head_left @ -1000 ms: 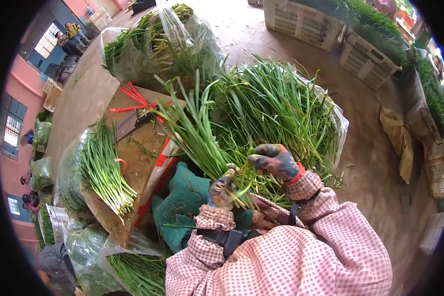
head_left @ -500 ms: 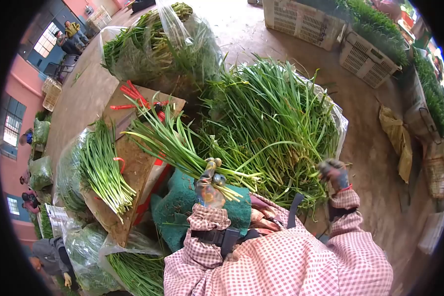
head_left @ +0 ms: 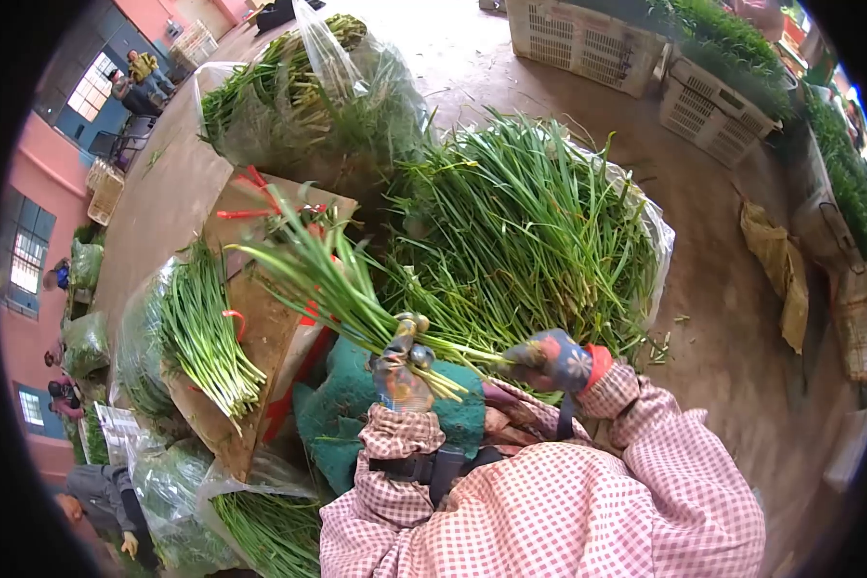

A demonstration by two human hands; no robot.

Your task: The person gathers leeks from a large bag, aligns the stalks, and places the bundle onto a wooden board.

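Note:
My gloved left hand (head_left: 402, 364) is closed around a small bunch of garlic chives (head_left: 342, 289), its leaves pointing up and left and its pale stem ends to the right. At those stem ends, my gloved right hand (head_left: 554, 359) pinches some of the stalks. Beneath my left hand a green cloth (head_left: 342, 405) covers my lap. Just beyond my hands lies a big heap of loose chives (head_left: 530, 222) on plastic sheeting. To the left, a tidy bundle of chives (head_left: 212, 332) with a red tie rests on a board (head_left: 226, 424).
Red ties (head_left: 250, 207) and a blade lie on the board's far part. A plastic bag of greens (head_left: 313, 106) stands behind it. Crates (head_left: 588, 43) line the far right, near a tan sack (head_left: 775, 265) on the floor. Other people (head_left: 144, 72) are at the left.
My right hand has come left from the near right side of the heap to the stem ends of the held bunch. My left hand stays nearly in place, still gripping the chives.

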